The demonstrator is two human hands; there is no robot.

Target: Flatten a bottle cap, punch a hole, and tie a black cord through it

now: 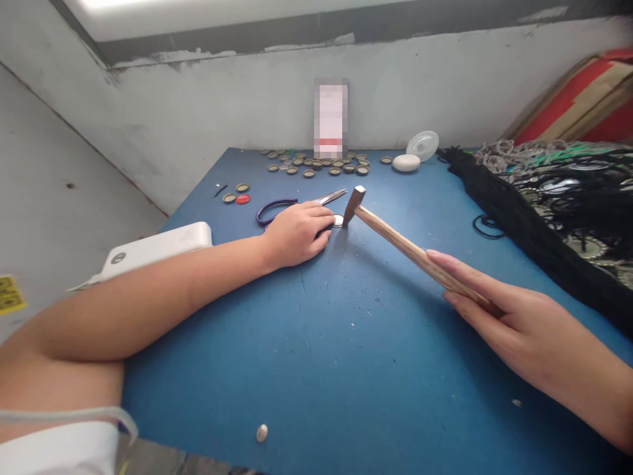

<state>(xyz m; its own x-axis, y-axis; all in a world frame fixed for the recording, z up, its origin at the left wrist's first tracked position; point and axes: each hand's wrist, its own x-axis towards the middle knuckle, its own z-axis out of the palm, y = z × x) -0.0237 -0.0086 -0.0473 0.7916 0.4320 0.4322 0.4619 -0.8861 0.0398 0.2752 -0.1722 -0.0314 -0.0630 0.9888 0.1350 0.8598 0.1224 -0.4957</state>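
Though bright, bottle cap (339, 221) partly behind left fingers (324, 220).

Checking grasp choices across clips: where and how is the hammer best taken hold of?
Probably by the rear of its wooden handle, coming from the person's near right side. The handle is slim and straight and slants toward that side, while the metal head sits at the far end, clear of the fingers. The right grip holds it that way.
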